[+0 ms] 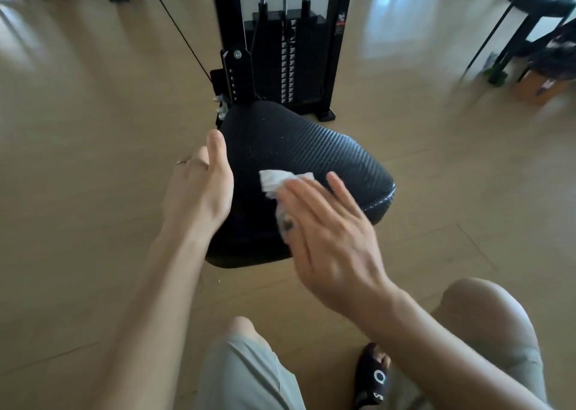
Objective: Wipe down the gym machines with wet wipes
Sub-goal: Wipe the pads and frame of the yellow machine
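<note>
Seat pad (299, 148): I see a black, rounded cushion with a ribbed weave and stitching on its right edge.
Wet wipe (274, 180): white, crumpled, on the pad's near half.
Right hand (330, 235): flat, fingers straight, pressing the wipe.
Left hand (199, 191): fingers extended against the pad's left edge, gripping nothing.
Room: glossy tan floor (93, 129); black weight stack (288, 63) just behind the pad.

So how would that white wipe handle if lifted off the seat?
Probably floppy: the wipe lies crumpled and creased under the right hand. Likely light, being thin. It may drag rather than slide on the ribbed seat pad.
</note>
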Motion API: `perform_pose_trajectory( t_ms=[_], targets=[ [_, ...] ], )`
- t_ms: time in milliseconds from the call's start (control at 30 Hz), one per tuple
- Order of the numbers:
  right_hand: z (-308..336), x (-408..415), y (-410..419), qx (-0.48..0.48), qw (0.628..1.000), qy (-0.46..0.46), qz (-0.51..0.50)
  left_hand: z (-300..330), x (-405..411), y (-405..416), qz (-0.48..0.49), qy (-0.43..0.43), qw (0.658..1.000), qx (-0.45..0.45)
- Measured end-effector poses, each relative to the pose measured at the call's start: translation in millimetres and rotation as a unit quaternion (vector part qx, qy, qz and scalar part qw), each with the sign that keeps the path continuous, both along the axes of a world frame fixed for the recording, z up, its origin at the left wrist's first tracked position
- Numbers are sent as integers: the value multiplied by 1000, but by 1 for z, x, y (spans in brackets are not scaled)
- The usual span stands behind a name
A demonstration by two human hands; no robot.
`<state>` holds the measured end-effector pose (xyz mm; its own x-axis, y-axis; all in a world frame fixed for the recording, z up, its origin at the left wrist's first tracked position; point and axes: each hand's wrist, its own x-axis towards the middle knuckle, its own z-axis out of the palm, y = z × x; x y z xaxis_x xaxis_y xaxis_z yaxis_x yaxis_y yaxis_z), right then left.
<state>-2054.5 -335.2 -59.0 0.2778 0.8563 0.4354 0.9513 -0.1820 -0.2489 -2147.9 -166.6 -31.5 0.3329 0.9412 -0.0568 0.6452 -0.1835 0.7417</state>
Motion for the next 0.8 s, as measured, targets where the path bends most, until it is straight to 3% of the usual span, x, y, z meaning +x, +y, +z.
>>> perform_pose_trajectory(
  t_ms=[100, 200, 267, 367, 433, 533, 633, 800],
  targets=[
    [1, 55, -23, -1, 983, 57, -174, 1, 0, -4, -6, 1, 1000, -6],
    [2, 49, -14, -1, 969, 87, -230, 4, 1, -4, -11, 10, 1000, -8],
    [5, 14, -1, 5, 976, 73, -204, 4, 1, -4, -13, 9, 1000, -7],
    [5, -40, 10, 16, 995, 56, -80, 3, 1, -3, -8, 16, 1000, -1],
    [9, -32, 8, 6, 999, 29, -35, 3, 0, -2, -6, 18, 1000, 2],
    [9, 30, -6, -54, 993, 8, -106, 3, 0, -2, -4, 13, 1000, -4],
    [11, 71, -16, -75, 971, 66, -219, 4, 1, -3, 1, 3, 1000, 2],
    [9, 0, -4, -65, 986, 68, -134, 3, 1, -4, 5, -16, 1000, 0]
  ],
)
